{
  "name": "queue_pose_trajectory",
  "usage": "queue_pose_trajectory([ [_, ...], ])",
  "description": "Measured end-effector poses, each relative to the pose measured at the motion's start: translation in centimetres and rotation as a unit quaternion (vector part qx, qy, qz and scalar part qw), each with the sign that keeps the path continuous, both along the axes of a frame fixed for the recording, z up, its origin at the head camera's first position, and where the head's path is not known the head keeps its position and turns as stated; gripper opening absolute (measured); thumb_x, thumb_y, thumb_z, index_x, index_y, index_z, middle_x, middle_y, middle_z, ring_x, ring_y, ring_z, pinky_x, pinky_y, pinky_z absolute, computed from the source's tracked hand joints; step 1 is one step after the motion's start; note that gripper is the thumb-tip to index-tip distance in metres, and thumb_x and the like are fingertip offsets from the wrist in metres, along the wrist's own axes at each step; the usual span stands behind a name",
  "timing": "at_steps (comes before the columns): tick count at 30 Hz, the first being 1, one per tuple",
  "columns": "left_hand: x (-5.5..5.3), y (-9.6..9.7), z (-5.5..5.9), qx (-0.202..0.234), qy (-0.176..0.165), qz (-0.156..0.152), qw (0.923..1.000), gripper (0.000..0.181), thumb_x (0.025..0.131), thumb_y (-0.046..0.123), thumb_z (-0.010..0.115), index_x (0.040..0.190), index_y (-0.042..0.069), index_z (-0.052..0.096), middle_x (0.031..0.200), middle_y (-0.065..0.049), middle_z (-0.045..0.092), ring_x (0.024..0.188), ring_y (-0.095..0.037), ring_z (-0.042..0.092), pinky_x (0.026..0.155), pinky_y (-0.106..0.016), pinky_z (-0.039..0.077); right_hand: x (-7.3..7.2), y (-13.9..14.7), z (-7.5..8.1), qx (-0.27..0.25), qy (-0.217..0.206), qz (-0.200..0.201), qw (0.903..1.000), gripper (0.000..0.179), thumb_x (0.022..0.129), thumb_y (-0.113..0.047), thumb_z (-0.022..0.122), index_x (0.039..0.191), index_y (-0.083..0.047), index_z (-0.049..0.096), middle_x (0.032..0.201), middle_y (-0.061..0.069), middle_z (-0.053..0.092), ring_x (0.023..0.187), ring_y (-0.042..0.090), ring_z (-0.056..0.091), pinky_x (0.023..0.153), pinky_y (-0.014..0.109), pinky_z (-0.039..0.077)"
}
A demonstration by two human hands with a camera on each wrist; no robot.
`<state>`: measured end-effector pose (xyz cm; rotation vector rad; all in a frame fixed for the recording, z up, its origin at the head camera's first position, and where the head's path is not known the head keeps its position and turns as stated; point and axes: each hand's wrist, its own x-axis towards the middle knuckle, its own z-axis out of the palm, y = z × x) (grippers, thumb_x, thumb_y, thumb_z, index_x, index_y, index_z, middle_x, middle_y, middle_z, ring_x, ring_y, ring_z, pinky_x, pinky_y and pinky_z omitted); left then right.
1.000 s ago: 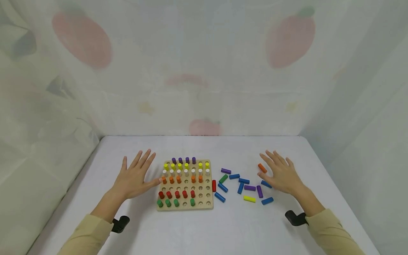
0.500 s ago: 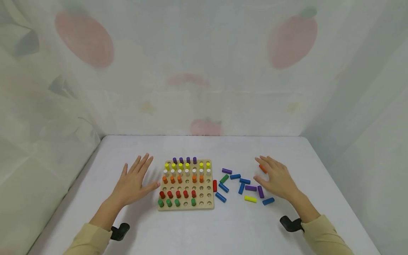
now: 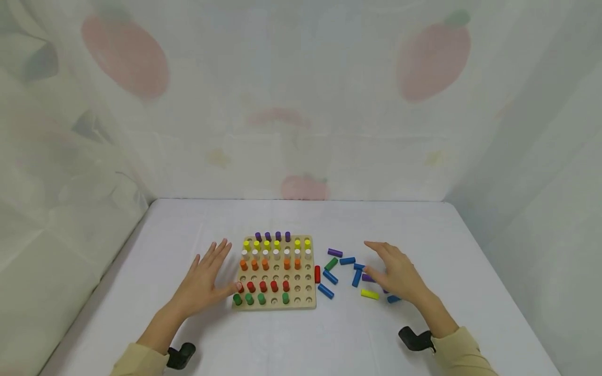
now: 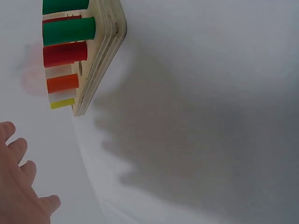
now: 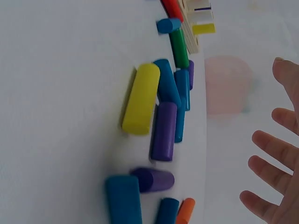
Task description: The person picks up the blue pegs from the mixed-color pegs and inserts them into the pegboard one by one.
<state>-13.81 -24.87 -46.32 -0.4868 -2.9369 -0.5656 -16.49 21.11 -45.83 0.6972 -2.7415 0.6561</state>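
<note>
A wooden pegboard (image 3: 301,303) lies on the table with rows of upright coloured pegs: purple, yellow, white, orange, red and green. My left hand (image 3: 203,286) hovers at the board's left side, fingers spread and holding nothing; its thumb overlaps the leftmost red peg in the head view. In the left wrist view, green pegs (image 4: 70,31) stand at the board's edge. My right hand (image 3: 397,274) is over the loose pegs, fingers extended and thumb apart, nothing held. Beneath it lie a yellow peg (image 5: 141,99), purple pegs (image 5: 164,133) and blue pegs (image 5: 124,200), some hidden by the hand in the head view.
Between board and right hand lie a green peg (image 3: 331,263), several blue pegs (image 3: 326,291) and a purple peg (image 3: 335,252). A red peg (image 3: 317,274) lies against the board's right edge. A pale patterned curtain (image 3: 301,104) hangs behind the white table (image 3: 263,344).
My right hand has moved left and nearer me, over the loose pegs, covering the orange one in the head view. My left hand has shifted slightly nearer me, its thumb now by the red row.
</note>
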Motion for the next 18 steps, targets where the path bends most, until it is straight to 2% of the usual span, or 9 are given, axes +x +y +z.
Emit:
queue_pose_trajectory([
  [5, 0.7, 0.2, -0.5, -0.004, -0.005, -0.003, 1.0, 0.098, 0.073, 0.06, 0.065, 0.149, 0.021, 0.016, 0.154, -0.007, 0.018, 0.14, -0.035, 0.016, 0.104, -0.066, 0.016, 0.3, -1.1, -0.5, -0.018, -0.012, 0.009, 0.9997, 0.061, 0.079, -0.03, 0.072, 0.132, -0.013, 0.049, 0.125, 0.006, 0.058, 0.114, 0.027, 0.054, 0.088, 0.049, 0.048],
  [12, 1.3, 0.3, -1.5, -0.021, -0.031, 0.001, 0.9993, 0.103, 0.071, 0.068, 0.062, 0.149, 0.02, 0.015, 0.154, -0.008, 0.017, 0.139, -0.036, 0.016, 0.103, -0.067, 0.016, 0.8, -2.4, -1.6, -0.028, -0.04, 0.012, 0.9987, 0.056, 0.079, -0.032, 0.072, 0.129, -0.015, 0.053, 0.122, 0.002, 0.06, 0.111, 0.021, 0.056, 0.086, 0.041, 0.051],
  [18, 1.6, 0.4, -2.0, -0.029, -0.041, 0.0, 0.9987, 0.109, 0.065, 0.07, 0.065, 0.148, 0.015, 0.02, 0.154, -0.009, 0.018, 0.139, -0.038, 0.017, 0.103, -0.067, 0.015, 1.3, -3.5, -2.3, -0.038, -0.038, 0.02, 0.9983, 0.053, 0.078, -0.03, 0.073, 0.125, -0.014, 0.056, 0.115, -0.001, 0.062, 0.103, 0.015, 0.058, 0.085, 0.034, 0.052],
])
